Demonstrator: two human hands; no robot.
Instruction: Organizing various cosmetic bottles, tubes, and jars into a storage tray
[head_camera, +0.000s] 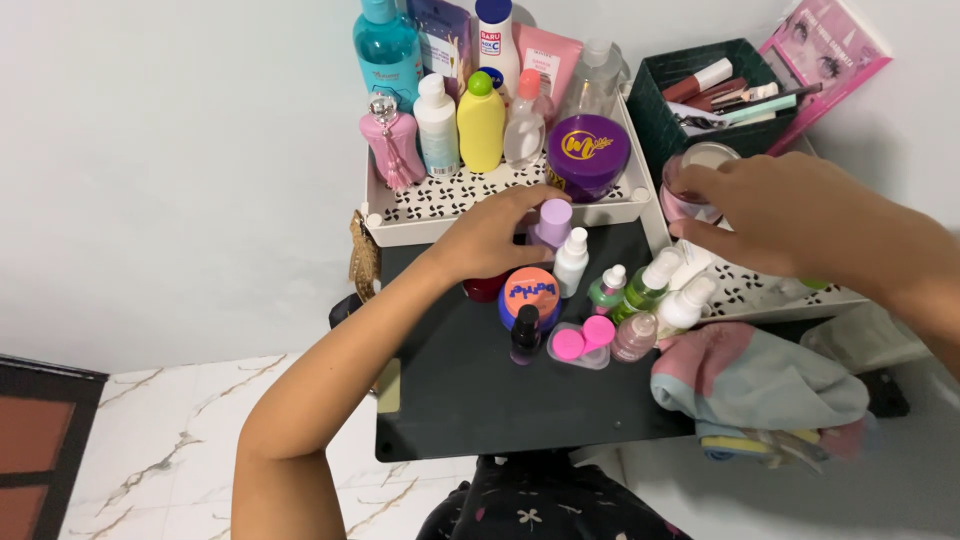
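A head-worn camera looks down on a small dark shelf (470, 400) crowded with toiletries against a pale wall. At centre frame the left hand (490, 238) closes its fingers around a small bottle with a lilac cap (553, 222), which stands at the back of the dark shelf just in front of a white perforated tray (420, 215). At upper right the right hand (775, 215) curls over a small round pink jar (695, 180), holding it just above a second white tray; how firmly it grips cannot be told. The upper tray already holds a neat row: a teal bottle, a yellow bottle (481, 125), a pink perfume bottle and a purple jar (588, 152). Left loose on the dark shelf are an orange and blue tin (531, 292), a pink lens case (583, 340) and several small spray bottles, so the sorting looks partly done. A bunched cloth (755, 385) lies at lower right.
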